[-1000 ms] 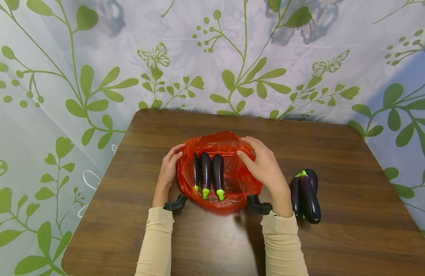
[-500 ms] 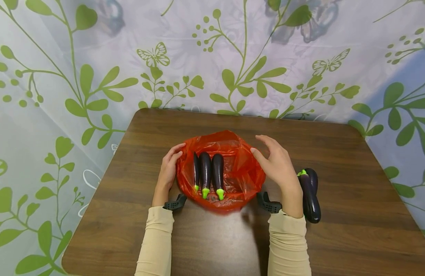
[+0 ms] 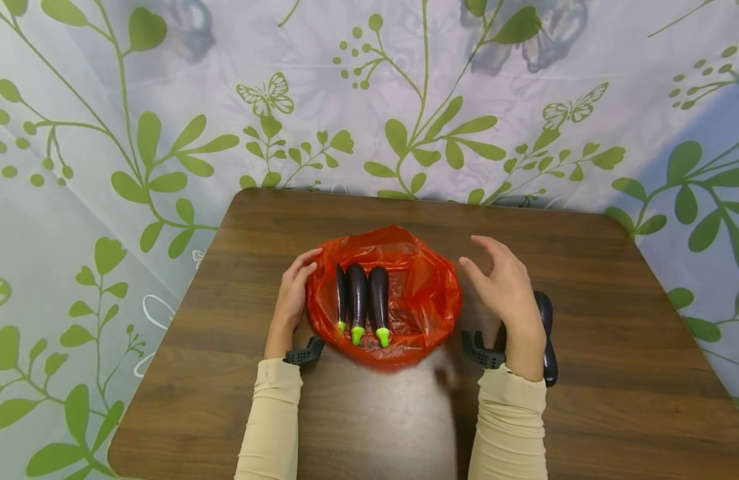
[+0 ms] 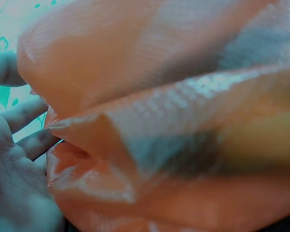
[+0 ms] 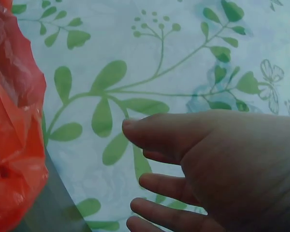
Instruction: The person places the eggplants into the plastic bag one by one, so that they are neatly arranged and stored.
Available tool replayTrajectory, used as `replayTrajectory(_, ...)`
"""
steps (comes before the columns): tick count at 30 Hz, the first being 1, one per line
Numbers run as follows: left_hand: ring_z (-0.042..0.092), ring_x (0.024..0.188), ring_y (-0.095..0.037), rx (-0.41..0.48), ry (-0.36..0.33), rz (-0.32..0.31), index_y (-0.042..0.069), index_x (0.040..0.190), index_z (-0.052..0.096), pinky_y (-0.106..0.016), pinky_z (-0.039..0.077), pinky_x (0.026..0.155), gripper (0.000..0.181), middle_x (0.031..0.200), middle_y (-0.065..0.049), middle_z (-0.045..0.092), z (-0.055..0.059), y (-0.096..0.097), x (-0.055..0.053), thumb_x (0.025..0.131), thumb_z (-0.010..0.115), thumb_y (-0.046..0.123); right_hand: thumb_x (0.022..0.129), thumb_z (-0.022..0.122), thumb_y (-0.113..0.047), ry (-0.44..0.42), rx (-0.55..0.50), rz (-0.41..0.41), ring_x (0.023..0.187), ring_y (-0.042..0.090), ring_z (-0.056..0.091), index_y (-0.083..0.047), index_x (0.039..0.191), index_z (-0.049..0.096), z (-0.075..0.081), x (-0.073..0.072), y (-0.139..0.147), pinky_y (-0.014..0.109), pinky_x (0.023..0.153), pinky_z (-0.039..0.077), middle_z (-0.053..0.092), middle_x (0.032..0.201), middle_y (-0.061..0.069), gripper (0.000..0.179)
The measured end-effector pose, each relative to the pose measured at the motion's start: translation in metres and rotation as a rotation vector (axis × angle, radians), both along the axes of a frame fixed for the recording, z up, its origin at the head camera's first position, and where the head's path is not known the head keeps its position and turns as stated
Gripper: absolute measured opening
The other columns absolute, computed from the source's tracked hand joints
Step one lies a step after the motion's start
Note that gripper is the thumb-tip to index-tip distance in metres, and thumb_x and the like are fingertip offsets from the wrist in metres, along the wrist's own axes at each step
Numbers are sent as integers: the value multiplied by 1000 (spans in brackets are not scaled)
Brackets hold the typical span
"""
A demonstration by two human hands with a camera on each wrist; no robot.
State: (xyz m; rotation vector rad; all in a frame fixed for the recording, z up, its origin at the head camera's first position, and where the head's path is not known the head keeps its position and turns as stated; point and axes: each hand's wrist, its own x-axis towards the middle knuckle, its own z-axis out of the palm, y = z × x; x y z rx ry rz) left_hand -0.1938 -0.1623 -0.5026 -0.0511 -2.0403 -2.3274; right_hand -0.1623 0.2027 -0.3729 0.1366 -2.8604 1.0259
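Note:
A red plastic bag (image 3: 426, 300) lies open at the middle of the wooden table (image 3: 615, 347). Three dark purple eggplants (image 3: 358, 300) with green caps lie side by side in it. My left hand (image 3: 294, 290) rests against the bag's left rim, fingers relaxed along the plastic; in the left wrist view the bag (image 4: 159, 121) fills the frame beside the palm (image 4: 14, 174). My right hand (image 3: 502, 280) hovers open and empty to the right of the bag, just above loose eggplants (image 3: 546, 317) that it mostly hides. The right wrist view shows that hand's spread fingers (image 5: 154, 183) and the bag's edge (image 5: 12, 145).
A floral cloth backdrop (image 3: 405, 100) with green leaves hangs behind the table and round its sides. The table's rounded far corners sit at the back left and back right. Bare wood shows in front of the bag and at the far right.
My right hand has let go of the bag's right rim and moved right, and now covers the loose eggplants. The bag's right side has spread out a little. My left hand has stayed put.

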Motion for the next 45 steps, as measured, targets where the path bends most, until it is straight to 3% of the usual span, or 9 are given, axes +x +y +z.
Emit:
replayTrajectory(15,55,123,-20,-23,-1,2,10,142,59,-29,46,105,40,143,-8,57,-1,-1,0,108,45,23,103,61,-36,-53,48,-106,129,51,52,-5,152,47,-5,3,31,70,101,43,50,148,31,60)
replayTrajectory(31,54,124,-20,-37,-9,5,9,143,58,-33,44,108,40,144,-8,56,1,-2,0,108,44,23,104,58,-42,-212,95,-190,133,57,43,-1,156,38,-18,4,61,72,106,34,44,150,37,69)
replayTrajectory(45,54,124,-19,-27,-6,1,9,143,58,-33,43,109,40,144,-8,56,0,-1,-1,108,44,22,101,63,-30,-355,90,-224,136,57,38,4,156,33,-29,5,77,71,110,30,37,154,36,71)
